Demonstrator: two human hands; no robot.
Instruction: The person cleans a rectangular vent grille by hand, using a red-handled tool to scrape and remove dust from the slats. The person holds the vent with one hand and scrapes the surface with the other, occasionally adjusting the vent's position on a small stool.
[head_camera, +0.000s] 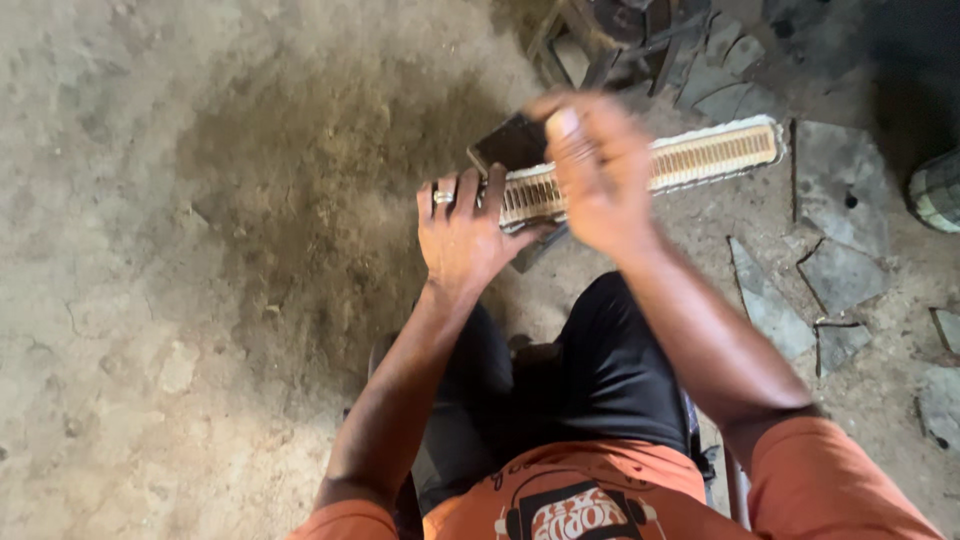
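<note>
A long, narrow finned metal core (700, 158) with rows of thin tan fins lies across a dark block in front of my knees. My left hand (462, 232), a ring on one finger, grips its near left end and presses it down. My right hand (596, 168) is blurred above the middle of the core, fingers closed; whether it holds something small I cannot tell. A dark flat metal piece (510, 145) sticks out behind the left end.
Bare dirt and concrete floor spreads to the left. Broken grey slabs (838, 275) lie to the right. Scrap metal parts (640, 35) are heaped at the top. A green ribbed object (938, 190) sits at the right edge.
</note>
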